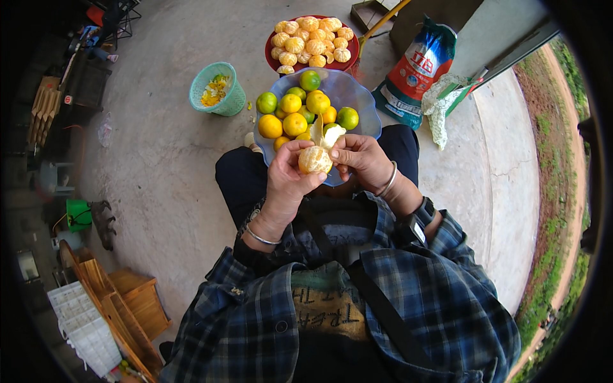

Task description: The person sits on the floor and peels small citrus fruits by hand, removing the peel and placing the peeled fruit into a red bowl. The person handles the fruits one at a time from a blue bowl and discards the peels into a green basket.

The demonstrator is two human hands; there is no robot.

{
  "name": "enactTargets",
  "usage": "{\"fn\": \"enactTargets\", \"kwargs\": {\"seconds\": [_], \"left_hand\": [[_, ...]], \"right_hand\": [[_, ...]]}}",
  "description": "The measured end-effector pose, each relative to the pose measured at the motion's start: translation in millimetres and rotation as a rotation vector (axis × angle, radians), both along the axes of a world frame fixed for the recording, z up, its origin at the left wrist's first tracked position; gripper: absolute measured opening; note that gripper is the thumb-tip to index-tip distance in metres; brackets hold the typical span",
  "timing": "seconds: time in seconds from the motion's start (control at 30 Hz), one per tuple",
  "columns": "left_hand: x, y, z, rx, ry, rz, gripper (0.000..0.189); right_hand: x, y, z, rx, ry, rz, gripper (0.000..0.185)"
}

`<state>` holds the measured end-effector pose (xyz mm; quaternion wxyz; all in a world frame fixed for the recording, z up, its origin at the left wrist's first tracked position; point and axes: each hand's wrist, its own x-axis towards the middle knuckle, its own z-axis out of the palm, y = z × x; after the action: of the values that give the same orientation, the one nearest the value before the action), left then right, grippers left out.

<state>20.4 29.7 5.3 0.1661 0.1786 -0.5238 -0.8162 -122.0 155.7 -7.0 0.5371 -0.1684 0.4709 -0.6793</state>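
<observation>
Between my two hands is a partly peeled mandarin (315, 160), its pale segments bare on top. My left hand (293, 168) cups the fruit from the side, thumb along its lower edge. With thumb and fingers, my right hand (360, 156) grips the peel (330, 135), whose white-lined flaps stand up and still join the fruit. Just beneath sits a blue scalloped plastic basin (366, 112) between my knees, holding several unpeeled green and yellow mandarins (295, 124). Beyond it, a red tray (355, 53) carries a heap of peeled mandarins (315, 47).
A mint-green plastic basket (233, 98) with peel scraps (214, 93) stands left of the basin. To the right are a large printed detergent bag (416, 72) and a crumpled patterned bag (438, 107). A yellow broom handle (383, 21) leans behind. Wooden furniture (136, 301) stands at lower left.
</observation>
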Motion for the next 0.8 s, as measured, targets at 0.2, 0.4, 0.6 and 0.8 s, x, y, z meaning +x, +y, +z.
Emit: {"fn": "enactTargets", "kwargs": {"seconds": [0.2, 0.4, 0.6, 0.8], "left_hand": [[2, 0, 0, 0.012, 0.004, -0.022, 0.049], [0, 0, 6, 0.040, 0.023, -0.063, 0.051], [0, 1, 14, 0.087, -0.024, -0.170, 0.060], [-1, -1, 14, 0.249, -0.002, -0.252, 0.061]], "right_hand": [[-5, 3, 8, 0.002, 0.103, 0.032, 0.022], [-1, 3, 16, 0.069, 0.274, 0.061, 0.024], [0, 2, 7, 0.136, 0.147, 0.038, 0.025], [-3, 3, -4, 0.178, -0.183, -0.049, 0.024]]}}
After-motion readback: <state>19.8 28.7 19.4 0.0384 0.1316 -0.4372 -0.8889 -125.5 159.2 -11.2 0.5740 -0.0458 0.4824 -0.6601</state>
